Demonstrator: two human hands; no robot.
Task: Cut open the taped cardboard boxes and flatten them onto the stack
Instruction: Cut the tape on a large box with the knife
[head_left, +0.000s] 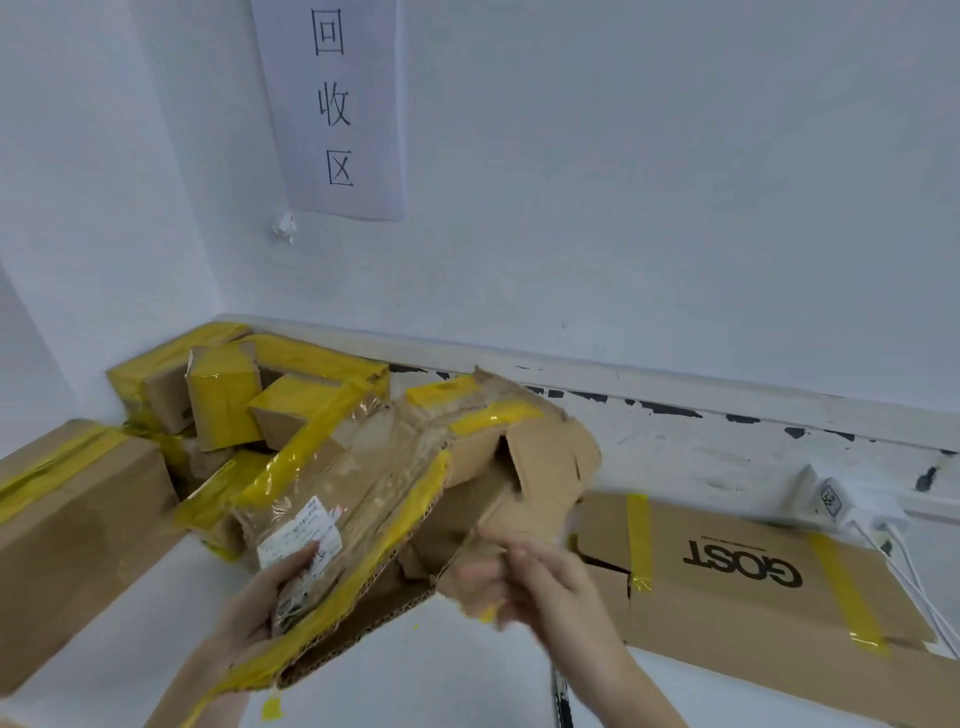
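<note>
A cut-open cardboard box with yellow and clear tape and a white shipping label is held up over the floor, partly collapsed. My left hand grips its near left edge by the label, thumb on top. My right hand, blurred by motion, pinches a loose brown flap at the box's right side. A flattened box printed "GOST" lies on the floor to the right, forming the stack. Several taped boxes are piled in the left corner. No cutter is clearly visible.
A large brown taped box stands on the floor at the left. A white power adapter with cables sits by the baseboard at the right. A paper sign hangs on the white wall. Pale floor lies below my hands.
</note>
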